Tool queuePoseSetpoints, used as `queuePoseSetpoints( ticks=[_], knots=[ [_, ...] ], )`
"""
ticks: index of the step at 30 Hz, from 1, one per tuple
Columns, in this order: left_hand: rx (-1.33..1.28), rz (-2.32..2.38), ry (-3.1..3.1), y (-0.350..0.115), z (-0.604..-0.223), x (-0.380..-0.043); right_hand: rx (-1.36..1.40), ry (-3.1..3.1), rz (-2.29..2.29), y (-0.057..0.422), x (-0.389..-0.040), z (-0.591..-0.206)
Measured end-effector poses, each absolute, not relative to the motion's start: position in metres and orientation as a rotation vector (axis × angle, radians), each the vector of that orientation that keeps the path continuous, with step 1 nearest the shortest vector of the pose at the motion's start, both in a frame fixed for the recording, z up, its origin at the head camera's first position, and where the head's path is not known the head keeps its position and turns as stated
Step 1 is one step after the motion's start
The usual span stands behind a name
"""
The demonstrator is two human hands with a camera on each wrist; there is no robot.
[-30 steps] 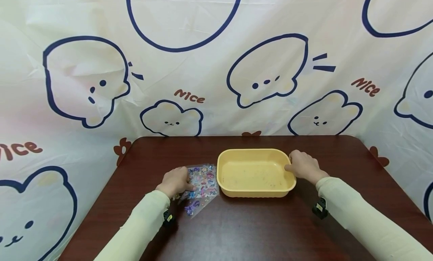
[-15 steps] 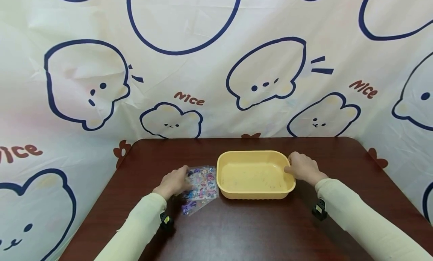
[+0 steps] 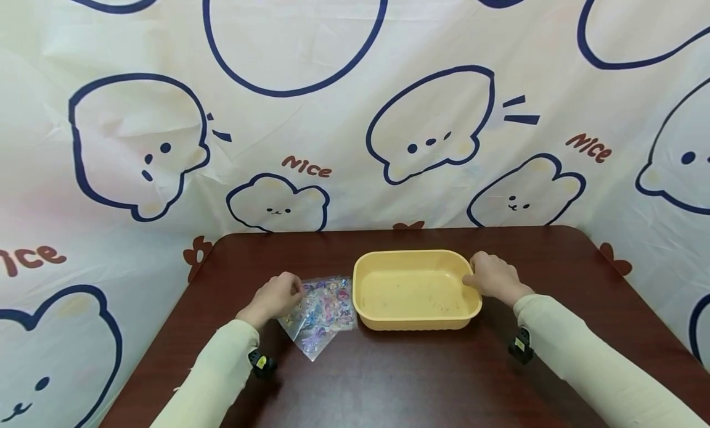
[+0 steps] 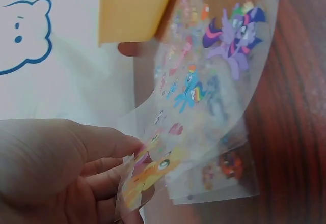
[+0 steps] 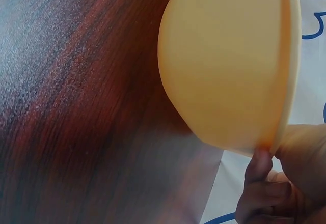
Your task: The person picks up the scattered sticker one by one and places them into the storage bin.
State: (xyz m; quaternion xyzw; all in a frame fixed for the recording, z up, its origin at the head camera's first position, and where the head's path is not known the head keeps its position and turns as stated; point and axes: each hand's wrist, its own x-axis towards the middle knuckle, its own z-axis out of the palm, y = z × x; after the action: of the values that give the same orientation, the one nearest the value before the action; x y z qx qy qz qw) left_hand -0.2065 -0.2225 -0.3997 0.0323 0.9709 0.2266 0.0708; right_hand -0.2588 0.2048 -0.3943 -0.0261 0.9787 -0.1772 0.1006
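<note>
My left hand [image 3: 275,298] pinches the corner of a clear sticker sheet [image 4: 191,89] printed with colourful cartoon ponies. Thumb and fingertips meet at the sheet's edge in the left wrist view, and the sheet curves up from the pile. Beneath it lie more clear sticker sheets [image 4: 216,180], left of a yellow plastic basin [image 3: 417,324]. The basin stands upright on the table, with only small specks on its floor. At its right end my right hand [image 3: 495,277] grips the rim, thumb on the inner side. The right wrist view shows fingers [image 5: 261,165] below that rim.
The dark brown wooden table [image 3: 399,378] has a glossy surface. Behind it and at both sides hangs a pale curtain [image 3: 344,126] with blue bear outlines, right up against the table's back edge.
My left hand has drawn back to the left and raised a sheet's corner off the pile, after its fingers were down on the sheets. My right hand keeps its grip on the basin.
</note>
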Motion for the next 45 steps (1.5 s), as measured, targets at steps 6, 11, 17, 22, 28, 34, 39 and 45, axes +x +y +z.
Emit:
queuePoseSetpoints(
  ticks=[6,11,17,22,28,34,39,45],
  knots=[
    [0.104,0.765,2.871,-0.224,-0.391,-0.204,-0.065,2.874,-0.523,0.205,-0.259,-0.399],
    [0.106,0.795,2.873,-0.225,-0.381,-0.203,-0.068,2.87,-0.52,0.205,-0.26,-0.401],
    [0.102,0.815,2.899,-0.227,-0.364,-0.203,-0.061,2.868,-0.516,0.205,-0.261,-0.4],
    [0.091,0.851,2.923,-0.23,-0.352,-0.203,-0.065,2.872,-0.516,0.206,-0.261,-0.399],
    [0.096,0.903,2.956,-0.234,-0.339,-0.204,-0.071,2.872,-0.514,0.206,-0.261,-0.397],
    [0.1,0.961,2.967,-0.236,-0.327,-0.203,-0.072,2.871,-0.506,0.205,-0.262,-0.394],
    [0.107,1.027,2.968,-0.236,-0.321,-0.203,-0.066,2.866,-0.506,0.204,-0.262,-0.393],
    [0.157,1.072,2.967,-0.231,-0.314,-0.204,-0.065,2.862,-0.502,0.204,-0.261,-0.394]
  ],
)
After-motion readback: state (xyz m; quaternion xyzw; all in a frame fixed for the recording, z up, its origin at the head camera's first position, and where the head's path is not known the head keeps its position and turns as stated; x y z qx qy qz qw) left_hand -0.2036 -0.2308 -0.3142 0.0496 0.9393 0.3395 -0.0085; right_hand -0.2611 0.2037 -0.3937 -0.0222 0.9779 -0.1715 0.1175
